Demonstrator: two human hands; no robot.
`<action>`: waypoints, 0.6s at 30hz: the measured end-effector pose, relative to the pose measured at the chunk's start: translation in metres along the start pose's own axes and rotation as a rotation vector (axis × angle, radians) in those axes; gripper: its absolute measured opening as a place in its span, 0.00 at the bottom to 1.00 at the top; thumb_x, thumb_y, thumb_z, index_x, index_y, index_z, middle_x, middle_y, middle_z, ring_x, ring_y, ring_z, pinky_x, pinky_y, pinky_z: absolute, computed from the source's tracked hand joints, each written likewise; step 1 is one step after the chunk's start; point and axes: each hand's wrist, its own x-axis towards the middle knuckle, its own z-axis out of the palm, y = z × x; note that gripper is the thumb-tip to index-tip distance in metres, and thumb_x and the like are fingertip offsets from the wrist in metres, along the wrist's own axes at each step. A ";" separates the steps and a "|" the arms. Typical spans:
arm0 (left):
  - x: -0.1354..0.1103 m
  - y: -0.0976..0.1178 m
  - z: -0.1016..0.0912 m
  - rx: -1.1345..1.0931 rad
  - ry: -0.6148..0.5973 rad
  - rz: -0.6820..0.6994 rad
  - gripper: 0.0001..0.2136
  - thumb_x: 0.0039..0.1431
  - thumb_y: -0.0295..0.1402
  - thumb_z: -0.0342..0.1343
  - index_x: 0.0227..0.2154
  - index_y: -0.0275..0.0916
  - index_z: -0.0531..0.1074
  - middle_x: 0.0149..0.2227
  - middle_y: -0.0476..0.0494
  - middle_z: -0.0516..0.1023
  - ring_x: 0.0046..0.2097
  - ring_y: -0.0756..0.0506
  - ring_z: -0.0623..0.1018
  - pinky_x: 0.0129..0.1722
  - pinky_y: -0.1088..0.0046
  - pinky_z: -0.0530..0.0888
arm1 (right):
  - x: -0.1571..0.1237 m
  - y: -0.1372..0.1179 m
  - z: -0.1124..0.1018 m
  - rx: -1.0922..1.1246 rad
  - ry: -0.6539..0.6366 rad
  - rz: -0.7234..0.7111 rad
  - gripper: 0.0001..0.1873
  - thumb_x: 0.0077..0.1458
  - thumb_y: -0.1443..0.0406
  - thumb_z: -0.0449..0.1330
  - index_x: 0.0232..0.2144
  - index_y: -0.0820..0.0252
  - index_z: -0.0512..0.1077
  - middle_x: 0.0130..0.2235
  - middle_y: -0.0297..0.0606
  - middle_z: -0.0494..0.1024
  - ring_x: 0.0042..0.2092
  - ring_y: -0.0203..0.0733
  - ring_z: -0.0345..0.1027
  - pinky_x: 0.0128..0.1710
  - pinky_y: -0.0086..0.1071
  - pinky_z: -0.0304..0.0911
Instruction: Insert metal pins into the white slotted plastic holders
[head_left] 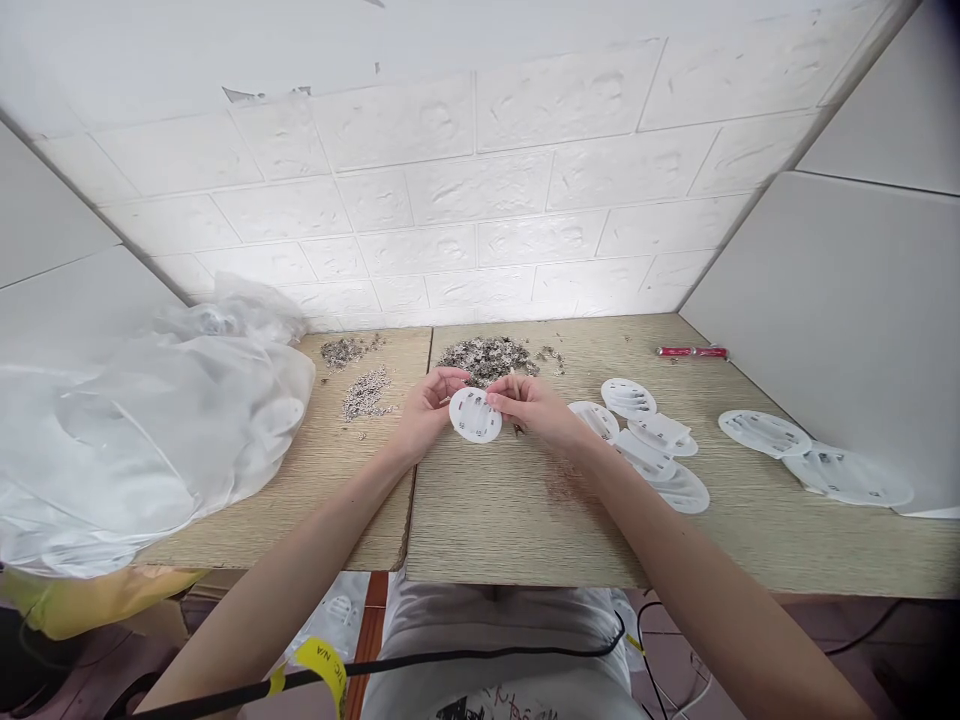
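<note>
Between my two hands is a round white plastic disc (475,418) with raised ribs and small metal pieces on its face, tilted toward me. My left hand (426,412) grips its left edge, thumb and fingers around the rim. The thumb and forefinger of my right hand (536,408) pinch its upper right edge. A thin brownish item shows by the right fingers, mostly hidden; its kind is unclear. Just behind the hands lies a heap of small metal pieces (487,357). Several similar discs (646,452) overlap on the table beside my right forearm.
Two smaller piles of metal parts (366,393) lie to the left. A big translucent plastic bag (142,430) covers the table's left side. More discs (847,474) and a red rod-like object (691,352) are at right. A black cable (450,658) crosses my lap.
</note>
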 end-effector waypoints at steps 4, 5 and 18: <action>0.000 0.003 0.000 0.022 -0.022 -0.019 0.17 0.47 0.34 0.65 0.41 0.40 0.72 0.29 0.51 0.74 0.30 0.51 0.72 0.32 0.75 0.68 | -0.001 0.001 0.001 0.009 0.011 -0.003 0.20 0.45 0.51 0.65 0.31 0.61 0.71 0.23 0.29 0.67 0.23 0.30 0.54 0.21 0.28 0.47; 0.000 0.004 0.000 0.034 -0.026 -0.029 0.15 0.48 0.34 0.64 0.40 0.40 0.72 0.30 0.50 0.74 0.31 0.51 0.72 0.32 0.75 0.68 | -0.001 0.001 0.001 0.007 0.013 -0.003 0.20 0.45 0.51 0.65 0.31 0.61 0.71 0.23 0.29 0.67 0.23 0.29 0.54 0.21 0.28 0.47; -0.003 0.008 -0.007 0.468 -0.056 0.146 0.12 0.54 0.34 0.58 0.42 0.40 0.72 0.27 0.50 0.74 0.30 0.50 0.70 0.32 0.73 0.64 | 0.002 0.007 0.000 -0.157 -0.041 -0.080 0.17 0.50 0.53 0.62 0.30 0.62 0.71 0.24 0.30 0.66 0.25 0.31 0.56 0.24 0.29 0.50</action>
